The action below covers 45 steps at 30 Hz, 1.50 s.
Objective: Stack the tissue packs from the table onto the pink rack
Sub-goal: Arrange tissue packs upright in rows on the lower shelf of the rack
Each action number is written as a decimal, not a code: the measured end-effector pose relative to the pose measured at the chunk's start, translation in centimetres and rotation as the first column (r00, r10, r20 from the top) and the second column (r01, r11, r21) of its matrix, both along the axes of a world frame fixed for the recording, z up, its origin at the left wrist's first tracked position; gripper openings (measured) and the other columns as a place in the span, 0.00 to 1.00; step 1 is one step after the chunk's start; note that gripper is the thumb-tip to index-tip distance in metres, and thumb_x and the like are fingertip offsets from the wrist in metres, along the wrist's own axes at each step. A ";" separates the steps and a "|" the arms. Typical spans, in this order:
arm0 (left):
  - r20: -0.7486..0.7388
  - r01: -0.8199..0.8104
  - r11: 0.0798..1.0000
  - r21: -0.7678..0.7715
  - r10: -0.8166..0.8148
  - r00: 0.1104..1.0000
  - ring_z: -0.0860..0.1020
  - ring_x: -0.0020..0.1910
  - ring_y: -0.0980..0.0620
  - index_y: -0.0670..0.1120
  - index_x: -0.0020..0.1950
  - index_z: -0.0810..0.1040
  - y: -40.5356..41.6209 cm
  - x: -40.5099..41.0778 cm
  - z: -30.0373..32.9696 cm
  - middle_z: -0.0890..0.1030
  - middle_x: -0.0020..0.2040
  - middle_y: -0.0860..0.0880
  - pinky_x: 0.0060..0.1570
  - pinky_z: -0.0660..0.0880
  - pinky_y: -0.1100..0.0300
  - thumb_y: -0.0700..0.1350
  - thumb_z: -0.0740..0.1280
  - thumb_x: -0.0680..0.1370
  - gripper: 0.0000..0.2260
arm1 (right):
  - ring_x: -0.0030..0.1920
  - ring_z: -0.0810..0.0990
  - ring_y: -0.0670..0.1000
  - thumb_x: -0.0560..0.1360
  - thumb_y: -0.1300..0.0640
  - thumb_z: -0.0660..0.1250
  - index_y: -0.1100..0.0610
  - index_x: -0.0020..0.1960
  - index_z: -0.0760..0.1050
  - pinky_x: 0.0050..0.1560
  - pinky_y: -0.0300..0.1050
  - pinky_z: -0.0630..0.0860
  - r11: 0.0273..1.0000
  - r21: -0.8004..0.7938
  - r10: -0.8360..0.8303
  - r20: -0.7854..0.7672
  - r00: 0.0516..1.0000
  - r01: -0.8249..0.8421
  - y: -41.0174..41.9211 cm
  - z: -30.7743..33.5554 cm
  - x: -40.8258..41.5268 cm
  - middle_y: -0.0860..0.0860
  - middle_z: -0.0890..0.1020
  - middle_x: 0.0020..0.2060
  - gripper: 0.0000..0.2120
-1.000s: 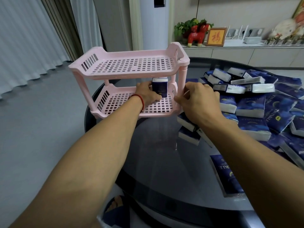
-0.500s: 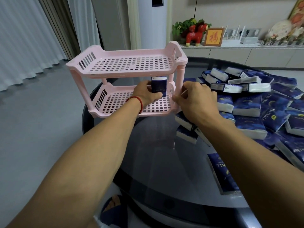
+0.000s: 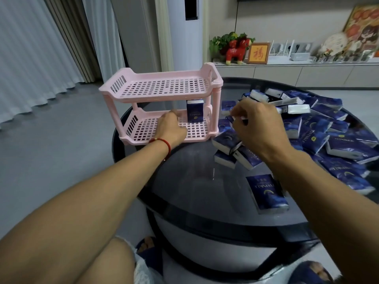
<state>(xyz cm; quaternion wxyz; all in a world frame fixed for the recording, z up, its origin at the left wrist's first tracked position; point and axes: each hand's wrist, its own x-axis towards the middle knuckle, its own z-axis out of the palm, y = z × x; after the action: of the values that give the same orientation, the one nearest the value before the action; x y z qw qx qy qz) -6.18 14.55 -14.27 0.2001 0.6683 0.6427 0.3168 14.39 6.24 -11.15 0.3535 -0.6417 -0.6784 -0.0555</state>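
While the left hand (image 3: 171, 128) rests on the lower shelf of the pink rack (image 3: 162, 93), fingers loosely bent and holding nothing, it sits just left of the single upright pack (image 3: 195, 110), apart from it; the placement suggests a release, with the hand kept near to catch a topple. Standing on its narrow end, that pack occupies the shelf's far-right corner beside the right-hand posts, a position that leaves the whole run of shelf to the hand's left free for further packs.

The right hand (image 3: 256, 128) hovers just right of the rack over the heap of tissue packs (image 3: 320, 136), fingers curled as if pinching the edge of a pack (whether anything is truly gripped cannot be told, since the fingertips are hidden behind the knuckles). Directly beneath it lie several tumbled packs, one touching the rack's right foot; a lone pack (image 3: 266, 193) lies flat nearer the person, close to the table (image 3: 184, 181) rim.

Judged as a stage, the stacking has barely begun. Entry to the lower shelf is through the open front, under the top shelf, so clearance above an upright pack is slight. The top shelf is bare and open from above. The rack's left end stands near the table edge.
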 end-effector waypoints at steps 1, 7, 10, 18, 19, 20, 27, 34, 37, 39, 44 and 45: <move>-0.060 0.022 0.999 0.028 -0.020 0.998 0.77 0.62 0.47 0.45 0.69 0.75 -1.4 0.2 0.1 0.78 0.63 0.46 0.64 0.74 0.55 0.36 0.69 0.75 0.22 | 0.50 0.81 0.59 0.74 0.62 0.66 0.56 0.54 0.83 0.47 0.58 0.80 1.000 -0.014 0.022 0.059 0.998 -0.021 -0.8 0.0 0.1 0.55 0.85 0.48 0.11; -0.120 0.196 0.976 0.091 -0.185 0.975 0.74 0.64 0.46 0.46 0.66 0.77 -8.1 2.7 1.1 0.75 0.64 0.46 0.65 0.70 0.56 0.37 0.70 0.75 0.19 | 0.66 0.70 0.55 0.76 0.35 0.64 0.47 0.66 0.76 0.61 0.57 0.64 0.959 -0.281 0.111 0.495 0.862 0.038 -3.8 -2.3 -0.6 0.46 0.80 0.63 0.24; -0.102 0.328 0.944 0.027 -0.324 0.941 0.74 0.65 0.46 0.48 0.71 0.73 -9.3 3.3 0.8 0.75 0.67 0.46 0.67 0.74 0.51 0.36 0.71 0.74 0.26 | 0.64 0.73 0.53 0.75 0.42 0.67 0.46 0.63 0.77 0.60 0.54 0.62 0.977 -0.211 0.093 0.490 0.867 0.015 -3.7 -3.1 -0.5 0.45 0.82 0.59 0.18; -0.038 0.370 0.927 -0.069 -0.373 0.927 0.76 0.64 0.48 0.48 0.73 0.67 -9.1 3.6 -0.6 0.76 0.65 0.47 0.65 0.76 0.51 0.41 0.73 0.75 0.28 | 0.49 0.84 0.51 0.77 0.56 0.69 0.52 0.59 0.84 0.55 0.53 0.81 0.984 -0.121 0.108 -0.169 0.980 -0.129 -4.2 -1.1 1.3 0.50 0.87 0.50 0.12; -0.029 0.375 0.926 -0.049 -0.376 0.926 0.76 0.62 0.48 0.47 0.70 0.70 -9.1 3.7 -0.8 0.77 0.63 0.48 0.64 0.76 0.53 0.41 0.72 0.76 0.24 | 0.48 0.84 0.48 0.78 0.56 0.68 0.53 0.58 0.84 0.53 0.51 0.82 0.989 -0.086 0.090 -0.270 0.959 -0.117 -4.3 -0.5 1.7 0.49 0.87 0.48 0.11; -0.028 0.373 0.928 -0.023 -0.373 0.927 0.77 0.61 0.49 0.46 0.68 0.73 -9.1 4.0 -0.8 0.77 0.62 0.48 0.62 0.75 0.56 0.41 0.71 0.77 0.20 | 0.45 0.84 0.45 0.78 0.54 0.67 0.52 0.57 0.85 0.49 0.48 0.82 0.995 -0.054 0.063 -0.354 0.933 -0.087 -4.3 0.0 2.1 0.47 0.87 0.45 0.10; -0.143 0.388 0.922 -0.020 -0.386 0.911 0.75 0.57 0.48 0.46 0.56 0.77 -9.0 5.5 -1.1 0.77 0.58 0.47 0.51 0.68 0.60 0.51 0.73 0.78 0.12 | 0.27 0.66 0.47 0.83 0.50 0.58 0.62 0.36 0.71 0.31 0.48 0.66 0.997 -0.080 -0.064 -0.563 0.824 0.022 -4.4 -0.1 4.3 0.52 0.71 0.26 0.21; 0.113 0.282 0.939 -0.197 -0.263 0.958 0.80 0.48 0.49 0.49 0.65 0.70 -8.7 3.9 -0.1 0.81 0.50 0.49 0.46 0.76 0.58 0.38 0.78 0.72 0.26 | 0.37 0.86 0.56 0.84 0.44 0.58 0.66 0.48 0.78 0.39 0.58 0.84 0.963 -0.185 0.055 -0.579 0.813 -0.197 -4.4 -0.4 4.3 0.63 0.84 0.42 0.25; 0.271 0.261 0.942 -0.211 -0.200 0.941 0.82 0.40 0.51 0.48 0.70 0.71 -8.4 2.6 0.4 0.83 0.47 0.45 0.34 0.78 0.61 0.30 0.77 0.68 0.34 | 0.43 0.88 0.56 0.85 0.51 0.61 0.60 0.55 0.82 0.45 0.54 0.86 0.921 -0.210 0.129 -0.630 0.766 -0.328 -5.1 0.3 3.7 0.56 0.87 0.45 0.16; 0.359 0.267 0.950 -0.163 -0.195 0.913 0.82 0.42 0.51 0.43 0.67 0.78 -8.2 1.7 0.8 0.83 0.49 0.45 0.35 0.82 0.57 0.27 0.75 0.67 0.30 | 0.46 0.87 0.56 0.85 0.54 0.60 0.60 0.58 0.81 0.47 0.53 0.85 0.876 -0.222 0.185 -0.664 0.724 -0.428 -5.6 0.7 3.1 0.56 0.87 0.47 0.14; 0.458 0.229 0.973 -0.005 -0.201 0.866 0.83 0.49 0.49 0.44 0.58 0.79 -7.9 -0.1 2.4 0.83 0.52 0.45 0.42 0.83 0.56 0.29 0.73 0.69 0.20 | 0.50 0.84 0.57 0.85 0.55 0.59 0.59 0.60 0.79 0.46 0.48 0.83 0.815 -0.264 0.255 -0.637 0.728 -0.516 -5.9 1.0 2.1 0.57 0.86 0.51 0.12; 0.432 0.237 0.971 0.029 -0.226 0.873 0.83 0.50 0.50 0.45 0.56 0.79 -7.8 -0.5 2.6 0.84 0.51 0.46 0.46 0.83 0.56 0.30 0.73 0.70 0.18 | 0.49 0.84 0.56 0.85 0.54 0.59 0.57 0.60 0.79 0.45 0.48 0.82 0.815 -0.266 0.270 -0.611 0.744 -0.514 -5.8 1.0 2.1 0.56 0.85 0.51 0.12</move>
<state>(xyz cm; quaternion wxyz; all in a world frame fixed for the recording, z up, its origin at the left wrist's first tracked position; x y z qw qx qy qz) -6.67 6.80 -11.66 0.3822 0.6510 0.5015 0.4227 16.48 0.42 -10.16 0.3893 -0.5285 -0.6662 0.3540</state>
